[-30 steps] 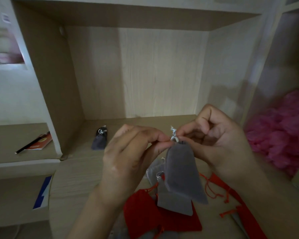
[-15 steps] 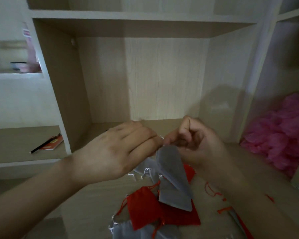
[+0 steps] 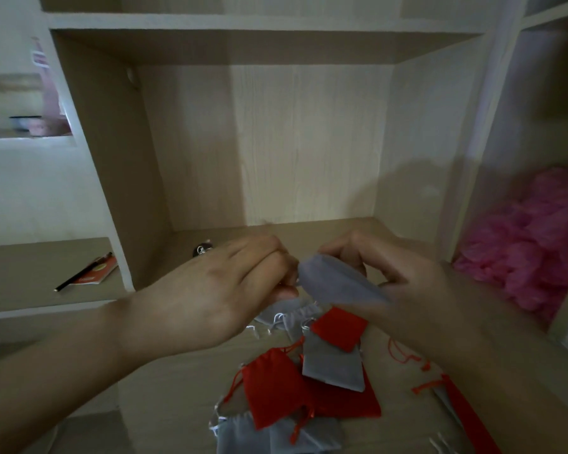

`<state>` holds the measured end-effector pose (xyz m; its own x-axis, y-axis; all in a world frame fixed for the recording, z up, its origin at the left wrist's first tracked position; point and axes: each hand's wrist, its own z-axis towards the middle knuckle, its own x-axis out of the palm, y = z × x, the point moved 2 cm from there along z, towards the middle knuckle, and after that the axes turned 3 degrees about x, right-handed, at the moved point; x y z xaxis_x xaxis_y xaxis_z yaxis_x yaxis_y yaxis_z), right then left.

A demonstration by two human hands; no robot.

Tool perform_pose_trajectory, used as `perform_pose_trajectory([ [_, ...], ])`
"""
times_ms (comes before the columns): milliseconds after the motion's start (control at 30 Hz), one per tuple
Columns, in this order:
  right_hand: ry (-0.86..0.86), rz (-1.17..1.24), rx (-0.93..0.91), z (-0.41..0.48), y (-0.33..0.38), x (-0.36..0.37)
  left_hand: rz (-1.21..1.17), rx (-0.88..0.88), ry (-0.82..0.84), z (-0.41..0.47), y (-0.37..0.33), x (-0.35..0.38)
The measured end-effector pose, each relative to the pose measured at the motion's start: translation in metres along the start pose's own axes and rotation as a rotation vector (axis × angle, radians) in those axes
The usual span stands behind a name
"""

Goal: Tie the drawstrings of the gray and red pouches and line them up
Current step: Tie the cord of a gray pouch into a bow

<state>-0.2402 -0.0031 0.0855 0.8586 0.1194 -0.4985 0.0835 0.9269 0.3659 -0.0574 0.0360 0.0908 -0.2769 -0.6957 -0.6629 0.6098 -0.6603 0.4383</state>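
**Wood desk cubby, gray pouch mid-tie, quick status**

Both hands are close together over the desk (image 3: 184,407). The left hand (image 3: 210,290) pinches at the mouth end of the gray pouch (image 3: 335,283) with its back to the camera, so I can't see the strings or any knot. The right hand (image 3: 407,283) curls round the pouch body from behind.

A second ago the pouch hung straight down from the fingertips with silver string showing on top. Now it's tipped almost flat between the hands, mouth toward the left. My guess is the tie's being cinched, so this one's nearly ready to line up.

Under the hands is the loose pile, with a red pouch (image 3: 276,391) and a flat gray pouch (image 3: 332,365) among others. Plenty left to do.

At the back of the cubby there's a small dark pouch (image 3: 202,249), half hidden. A pen (image 3: 83,272) lies on a red booklet (image 3: 99,276) off to the left, and there's pink fluff (image 3: 538,237) on the right.
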Motion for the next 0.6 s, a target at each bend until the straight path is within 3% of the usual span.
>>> perform_pose_trajectory([
  [167, 0.014, -0.095, 0.195, 0.000, -0.019, 0.002, -0.331, -0.310, 0.024, -0.010, 0.000, 0.015],
  [367, 0.050, -0.095, 0.218, -0.001, -0.029, 0.008, -0.765, -0.567, -0.030, -0.022, -0.005, 0.040],
  [533, 0.068, -0.342, -0.037, -0.001, -0.031, 0.015, -1.081, -0.721, -0.118, -0.031, -0.003, 0.053],
  [600, 0.049, -0.455, -0.166, -0.003, -0.034, 0.019, -1.271, -0.900, -0.125, -0.034, -0.001, 0.058],
])
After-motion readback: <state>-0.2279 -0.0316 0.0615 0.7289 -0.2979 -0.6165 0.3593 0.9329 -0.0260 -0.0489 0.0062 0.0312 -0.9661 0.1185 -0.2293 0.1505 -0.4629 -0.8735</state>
